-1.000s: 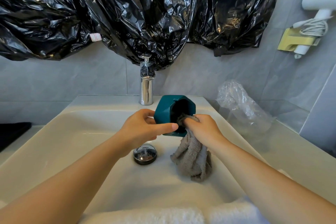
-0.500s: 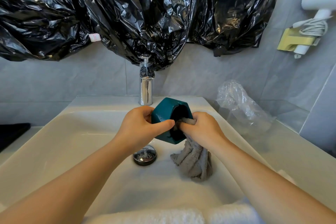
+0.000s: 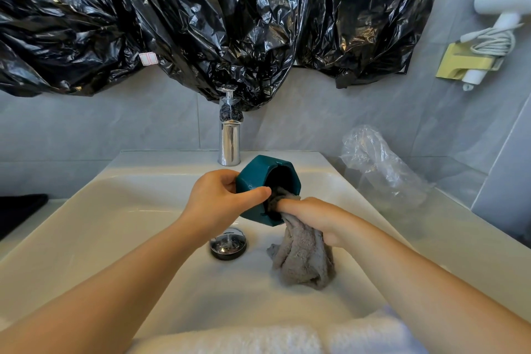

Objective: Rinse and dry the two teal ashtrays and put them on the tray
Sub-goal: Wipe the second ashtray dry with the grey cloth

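Left hand (image 3: 218, 198) is wrapped round the outside of the teal ashtray (image 3: 258, 178), thumb across the near face, holding it up over the sink (image 3: 330, 169) with the opening tipped toward the right. Right hand (image 3: 313, 215) has a grey cloth (image 3: 304, 259) bunched in its fingers and is poking it into the bowl, with the rest of the cloth hanging down to the basin. Compared with a second ago, the ashtray has been turned a bit in the grip and the right hand has dropped lower and gone further in, so I'd say the wipe is working its way round the inside, i.e. still mid-dry on this one. No second ashtray or tray in shot, so there's probably a fair way to go. Below them is the drain plug (image 3: 228, 244), behind is the chrome tap (image 3: 229, 138), and a white towel (image 3: 258, 339) lies along the near edge. A clear plastic bag (image 3: 379, 164) sits on the worktop (image 3: 459, 238) to the right, black bin bags (image 3: 201, 23) are draped over the grey tiled wall, and a hair dryer (image 3: 502, 0) is mounted top right.
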Motion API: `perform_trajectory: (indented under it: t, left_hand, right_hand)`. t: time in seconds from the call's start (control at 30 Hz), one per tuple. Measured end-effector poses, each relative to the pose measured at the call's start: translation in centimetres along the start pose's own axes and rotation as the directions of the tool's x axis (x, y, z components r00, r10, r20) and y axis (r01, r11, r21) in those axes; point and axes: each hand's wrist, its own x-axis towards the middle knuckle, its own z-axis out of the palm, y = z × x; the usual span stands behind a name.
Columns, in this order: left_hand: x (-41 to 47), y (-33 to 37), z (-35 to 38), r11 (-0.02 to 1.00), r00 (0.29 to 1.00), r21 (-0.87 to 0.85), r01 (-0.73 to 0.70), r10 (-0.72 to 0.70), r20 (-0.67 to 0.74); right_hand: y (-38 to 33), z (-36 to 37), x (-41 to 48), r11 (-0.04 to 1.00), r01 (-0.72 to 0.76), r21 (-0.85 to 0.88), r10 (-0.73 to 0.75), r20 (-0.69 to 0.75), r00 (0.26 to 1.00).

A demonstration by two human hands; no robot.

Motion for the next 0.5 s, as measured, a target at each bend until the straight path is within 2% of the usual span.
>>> perform_trajectory:
  t: [0.07, 0.13, 0.2, 0.3, 0.4, 0.5]
  left_hand:
    - [0.0, 0.0, 0.0, 1.0, 1.0, 0.016, 0.001, -0.002, 0.004]
    - [0.1, 0.0, 0.1, 1.0, 1.0, 0.023, 0.005, -0.006, 0.022]
    - [0.2, 0.0, 0.1, 1.0, 0.999, 0.024, 0.018, -0.019, 0.044]
    - [0.3, 0.2, -0.1, 0.999, 0.997, 0.005, 0.036, -0.036, 0.064]
    - [0.4, 0.6, -0.4, 1.0, 0.996, -0.015, 0.02, -0.019, 0.086]
    - [0.3, 0.7, -0.5, 0.999, 0.994, 0.032, -0.004, 0.0, 0.105]
  right_hand:
    - [0.1, -0.2, 0.1, 0.999, 0.025, -0.03, -0.026, -0.022, 0.999]
    - [0.2, -0.4, 0.2, 0.981, 0.139, -0.132, -0.157, -0.134, 0.979]
    - [0.1, -0.8, -0.2, 0.913, 0.224, -0.341, -0.323, -0.269, 0.907]
    - [-0.7, -0.8, -1.2, 0.773, 0.247, -0.584, -0.534, -0.389, 0.751]
    - [-1.3, -0.8, -1.9, 0.671, 0.246, -0.699, -0.655, -0.403, 0.64]
    - [-1.5, -1.2, -2.2, 0.627, 0.258, -0.735, -0.688, -0.369, 0.625]
